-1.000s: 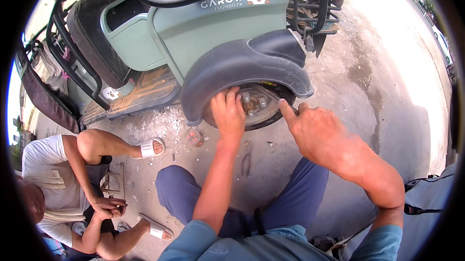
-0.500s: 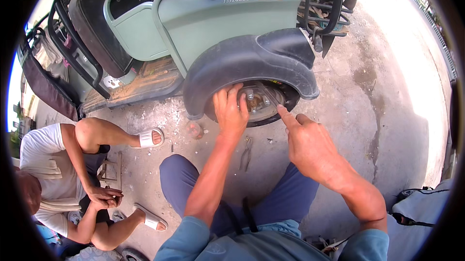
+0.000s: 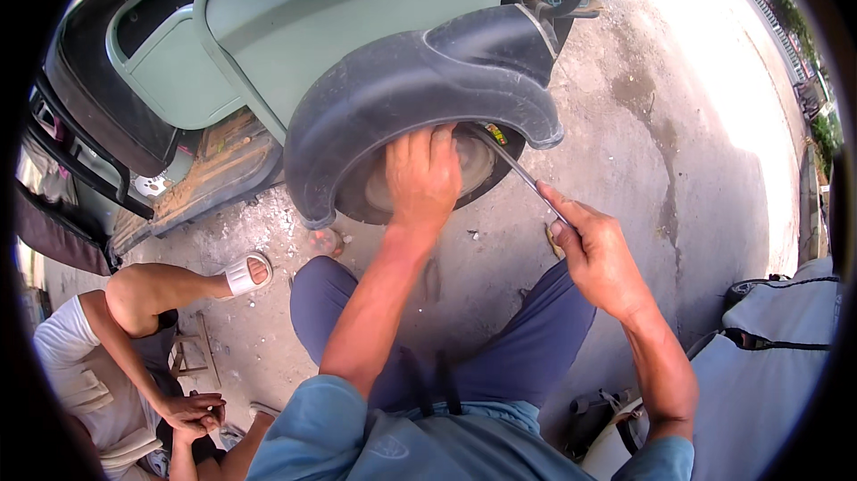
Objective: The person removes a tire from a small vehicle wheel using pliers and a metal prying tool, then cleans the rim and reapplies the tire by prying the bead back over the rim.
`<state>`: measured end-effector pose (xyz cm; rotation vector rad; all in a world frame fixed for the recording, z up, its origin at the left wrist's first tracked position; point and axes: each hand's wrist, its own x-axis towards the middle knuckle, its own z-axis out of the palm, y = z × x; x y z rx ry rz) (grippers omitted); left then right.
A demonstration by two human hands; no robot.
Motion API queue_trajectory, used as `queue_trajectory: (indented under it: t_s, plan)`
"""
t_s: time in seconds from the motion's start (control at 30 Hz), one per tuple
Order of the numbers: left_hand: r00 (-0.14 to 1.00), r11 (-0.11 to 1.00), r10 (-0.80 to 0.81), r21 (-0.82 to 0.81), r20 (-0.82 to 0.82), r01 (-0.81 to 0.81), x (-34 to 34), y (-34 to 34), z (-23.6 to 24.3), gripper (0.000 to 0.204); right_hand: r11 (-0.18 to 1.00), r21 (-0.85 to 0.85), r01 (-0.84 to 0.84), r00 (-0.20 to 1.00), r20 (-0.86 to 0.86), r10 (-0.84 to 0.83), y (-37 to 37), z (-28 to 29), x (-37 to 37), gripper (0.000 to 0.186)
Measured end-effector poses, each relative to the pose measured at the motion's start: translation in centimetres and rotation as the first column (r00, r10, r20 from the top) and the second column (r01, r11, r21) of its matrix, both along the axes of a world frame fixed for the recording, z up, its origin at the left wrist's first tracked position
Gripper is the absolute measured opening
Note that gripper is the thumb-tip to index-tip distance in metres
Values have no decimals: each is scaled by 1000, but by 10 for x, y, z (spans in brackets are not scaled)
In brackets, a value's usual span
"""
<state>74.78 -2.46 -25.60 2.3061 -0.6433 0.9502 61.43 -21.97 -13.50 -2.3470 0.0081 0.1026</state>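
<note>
Wheel (image 3: 480,168) sits behind left hand (image 3: 423,179), fingers together, grip unclear, while right hand (image 3: 596,253) clasps metal bar (image 3: 520,174), forefinger extended

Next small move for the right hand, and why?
Probably a slight levering push on the metal bar: the right hand grips its near end, its far end reaches in at the wheel under the fender, and the left hand is there too.
</note>
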Motion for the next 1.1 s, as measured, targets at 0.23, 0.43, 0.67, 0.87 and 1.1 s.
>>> queue_trajectory:
  t_s: [0.23,0.43,0.67,0.87,1.1]
  plan:
    - [996,996,84,-5,-23,-85,-2,41,-2,41,518,-841,-157,894,102,437,9,76,54,29]
    - [997,994,52,-93,-56,-58,-4,37,-3,40,210,-960,-182,701,23,713,-3,92,96,7]
    - [995,992,68,-105,-74,-76,-10,33,0,44,230,-940,-250,723,-23,690,-25,92,127,21]
    - [989,998,-48,-50,-137,41,-21,48,1,62,461,-881,-106,832,175,527,-16,55,77,21]
    - [993,993,88,86,-83,-81,-46,58,-6,74,689,-722,69,910,328,253,-29,-36,16,37]
